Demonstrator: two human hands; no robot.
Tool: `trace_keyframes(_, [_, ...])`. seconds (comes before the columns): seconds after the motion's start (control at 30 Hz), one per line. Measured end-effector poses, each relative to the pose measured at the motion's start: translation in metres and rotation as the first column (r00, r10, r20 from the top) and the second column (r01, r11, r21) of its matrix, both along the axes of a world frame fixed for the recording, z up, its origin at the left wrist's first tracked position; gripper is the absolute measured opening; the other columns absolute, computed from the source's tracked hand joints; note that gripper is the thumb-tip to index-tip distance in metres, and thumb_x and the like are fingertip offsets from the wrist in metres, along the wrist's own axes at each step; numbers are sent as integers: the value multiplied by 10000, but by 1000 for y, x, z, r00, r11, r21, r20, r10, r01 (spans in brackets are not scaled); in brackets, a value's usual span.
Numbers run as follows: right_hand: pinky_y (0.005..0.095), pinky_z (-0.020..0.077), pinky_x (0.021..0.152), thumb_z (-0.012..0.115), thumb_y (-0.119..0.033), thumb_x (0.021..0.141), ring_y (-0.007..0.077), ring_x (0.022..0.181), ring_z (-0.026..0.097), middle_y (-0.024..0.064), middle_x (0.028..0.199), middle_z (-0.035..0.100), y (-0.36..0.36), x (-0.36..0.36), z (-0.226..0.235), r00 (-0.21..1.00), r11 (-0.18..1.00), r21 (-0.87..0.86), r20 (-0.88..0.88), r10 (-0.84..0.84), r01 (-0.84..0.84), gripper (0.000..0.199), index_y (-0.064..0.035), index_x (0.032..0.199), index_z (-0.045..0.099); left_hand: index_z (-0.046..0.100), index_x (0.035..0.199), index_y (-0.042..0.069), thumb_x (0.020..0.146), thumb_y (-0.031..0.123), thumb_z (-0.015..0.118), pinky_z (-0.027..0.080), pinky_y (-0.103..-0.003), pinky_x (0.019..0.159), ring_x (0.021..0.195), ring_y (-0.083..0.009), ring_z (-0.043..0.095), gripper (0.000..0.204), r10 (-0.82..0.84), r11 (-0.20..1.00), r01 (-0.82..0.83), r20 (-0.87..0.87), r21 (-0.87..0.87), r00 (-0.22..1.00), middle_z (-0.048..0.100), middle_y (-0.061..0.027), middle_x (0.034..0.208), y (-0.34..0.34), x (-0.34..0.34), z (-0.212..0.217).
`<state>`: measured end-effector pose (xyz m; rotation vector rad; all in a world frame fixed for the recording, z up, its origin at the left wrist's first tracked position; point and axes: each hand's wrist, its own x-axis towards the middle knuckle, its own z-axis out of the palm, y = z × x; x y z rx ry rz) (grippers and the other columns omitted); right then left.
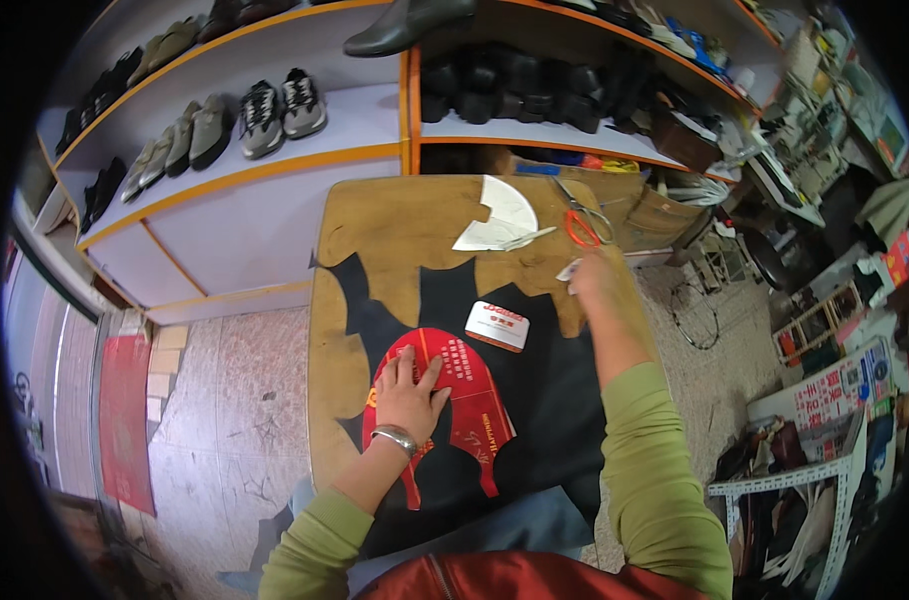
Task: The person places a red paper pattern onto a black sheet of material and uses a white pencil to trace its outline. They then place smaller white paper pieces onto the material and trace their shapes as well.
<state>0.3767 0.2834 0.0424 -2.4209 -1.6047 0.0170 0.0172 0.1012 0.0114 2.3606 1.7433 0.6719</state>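
Note:
My left hand (406, 395) lies flat with fingers spread on a red paper pattern (462, 372) with two curved legs. Beneath the pattern is a sheet of black material (534, 400), with cut-out edges on its far side. A white card with red print (496, 327) rests on the sheet, right of the pattern's top. At the table's right side, my right hand (594, 280) is closed, beside a small white piece (568, 270); what its fingers grip is partly hidden. Just beyond it lie scissors with orange handles (582, 228).
A curved white template (509, 210) with a thin pen-like tool on it lies at the far end of the wooden table (374, 210). Shoe shelves (354, 120) stand behind. Cluttered racks and a white metal stand (794, 480) are at the right.

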Motion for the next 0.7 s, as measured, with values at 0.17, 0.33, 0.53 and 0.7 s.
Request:
trace_keyframes(0.17, [463,508,931,753,-559,754,396,1075,655,259,1120,684,3,37,-21,994,1000,-20,106,-10,12,707,-15,1198,674,572,1383,249,907,443,625,372,-509,1066,1336,-392,412,516,15,998,-18,-45,-62,999,421,-202,1488,-7,-10,3])
trace_keyframes(0.33, [425,527,856,849,-198,702,350,1009,677,210,1036,707,36,84,-51,958,983,-136,-243,-153,123,408,-7,1011,663,569,1389,228,913,432,624,365,-481,1081,1337,-378,427,521,-17,999,15,-45,-53,999,420,-229,1483,-5,-6,4])
trace_keyframes(0.53, [390,555,708,843,-65,645,263,784,699,153,848,701,46,75,-79,973,990,85,-213,-90,110,346,17,929,664,562,1397,226,914,425,624,360,-477,1088,1355,-372,412,525,10,997,-13,-39,-78,999,413,-228,1489,-7,-11,4])
trace_keyframes(0.7, [318,488,591,771,-52,765,154,634,595,31,769,646,52,128,-58,839,980,184,-543,35,78,186,-51,919,668,548,1411,223,931,427,599,347,-479,1101,1362,-370,403,524,-69,994,71,30,-78,997,400,-227,1500,3,6,8])
